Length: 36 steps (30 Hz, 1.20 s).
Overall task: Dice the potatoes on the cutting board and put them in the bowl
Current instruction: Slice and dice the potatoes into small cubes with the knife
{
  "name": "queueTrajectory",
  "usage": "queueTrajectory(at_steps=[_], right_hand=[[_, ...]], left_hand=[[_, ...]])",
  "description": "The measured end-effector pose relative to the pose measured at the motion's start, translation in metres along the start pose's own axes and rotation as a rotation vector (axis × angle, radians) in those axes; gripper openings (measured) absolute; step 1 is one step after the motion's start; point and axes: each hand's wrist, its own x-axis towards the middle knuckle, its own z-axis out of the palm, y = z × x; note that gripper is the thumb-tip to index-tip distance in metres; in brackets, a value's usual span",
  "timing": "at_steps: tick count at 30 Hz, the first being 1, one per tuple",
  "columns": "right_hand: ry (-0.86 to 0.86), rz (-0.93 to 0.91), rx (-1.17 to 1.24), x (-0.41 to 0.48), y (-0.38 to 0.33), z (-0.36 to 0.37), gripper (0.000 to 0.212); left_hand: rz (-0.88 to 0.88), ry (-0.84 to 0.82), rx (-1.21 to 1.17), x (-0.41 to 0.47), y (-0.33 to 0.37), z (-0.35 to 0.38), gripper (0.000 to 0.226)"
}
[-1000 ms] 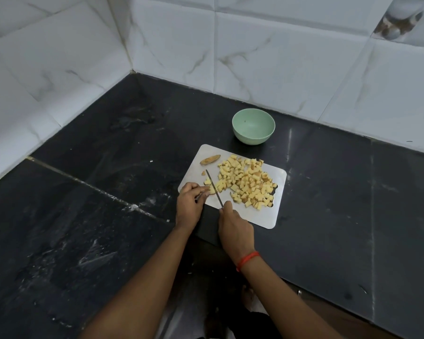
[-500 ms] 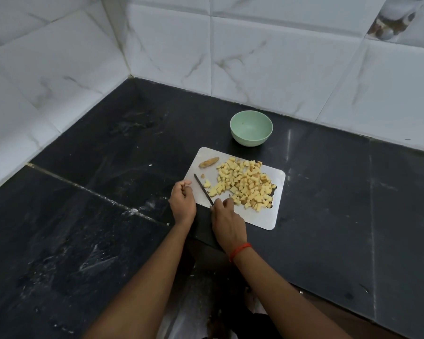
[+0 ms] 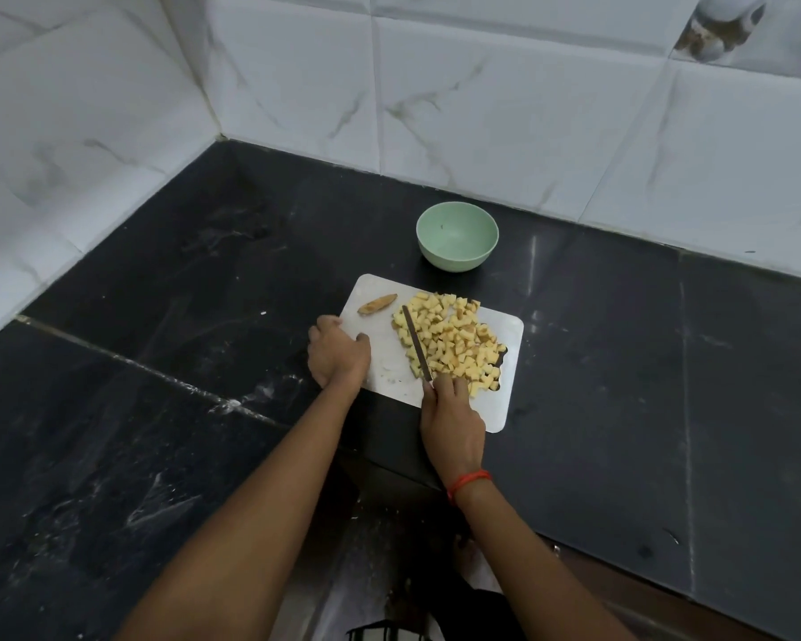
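Watching from the side, I saw the small pale-yellow potato cubes (image 3: 454, 340) heaped on the right half of the thin, white, round-cornered plastic cutting board (image 3: 385, 358). They looked firm, light and damp, likely to roll or cling, so I judged they would travel best scraped as a mass, or tipped off the board, rather than picked up singly. The right hand (image 3: 452, 418) had its grip closed round the handle of a slim dark-bladed knife (image 3: 416, 342), the blade set against the heap's left side. The left hand (image 3: 338, 356) had its grip curled over the board's left edge, thumb on top. A brown-skinned end slice (image 3: 377, 303) lay apart near the far left corner. The smooth mint-green round bowl (image 3: 454, 256) sat just beyond the board on the dusty black stone table (image 3: 620, 363), with no potato in it that I could see.
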Motion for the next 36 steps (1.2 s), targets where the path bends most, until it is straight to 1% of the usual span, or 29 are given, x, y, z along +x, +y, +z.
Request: queueTrajectory(at_steps=[2,4,6,9,11,12,14,17,23,25,26,29,32,34,36], right_hand=[[0.051,0.004,0.131,-0.003,0.003,-0.003,0.025],[0.102,0.026,0.273,-0.006,0.007,-0.005,0.023],[0.135,0.044,0.326,-0.007,0.009,-0.005,0.022],[0.152,0.035,0.324,-0.007,0.008,-0.004,0.019],[0.155,0.029,0.326,-0.008,0.008,-0.003,0.017],[0.154,0.029,0.326,-0.008,0.008,-0.003,0.017],[0.151,0.031,0.321,-0.008,0.008,-0.004,0.017],[0.138,0.04,0.317,-0.008,0.01,-0.003,0.017],[0.149,0.035,0.324,-0.008,0.009,-0.002,0.019],[0.149,0.038,0.323,-0.008,0.007,-0.003,0.02],[0.15,0.042,0.32,-0.008,0.007,-0.003,0.021],[0.145,0.049,0.316,-0.008,0.007,-0.002,0.02],[0.14,0.049,0.307,-0.009,0.007,-0.002,0.019],[0.134,0.059,0.301,-0.009,0.007,-0.002,0.019],[0.13,0.059,0.296,-0.009,0.008,-0.002,0.019]], left_hand=[[0.177,0.02,0.032,0.015,0.007,0.001,0.044],[0.327,-0.032,0.07,0.028,0.017,0.003,0.05],[0.424,-0.088,0.092,0.038,0.024,0.006,0.05],[0.501,-0.127,0.098,0.047,0.024,0.011,0.033],[0.487,-0.128,0.085,0.05,0.019,0.013,0.022],[0.471,-0.126,0.061,0.05,0.016,0.012,0.022],[0.463,-0.136,0.038,0.045,0.012,0.007,0.032],[0.524,-0.131,0.075,0.028,-0.001,-0.003,0.032],[0.635,-0.028,0.085,-0.014,-0.046,-0.001,0.016],[0.66,-0.025,0.035,-0.022,-0.054,0.001,0.024],[0.64,-0.037,-0.002,-0.023,-0.055,0.001,0.029],[0.495,-0.052,-0.105,-0.028,-0.054,-0.002,0.037],[0.423,-0.081,-0.027,-0.019,-0.055,-0.004,0.044],[0.407,-0.131,0.034,-0.016,-0.051,-0.006,0.04],[0.401,-0.156,0.065,-0.015,-0.043,-0.008,0.029]])
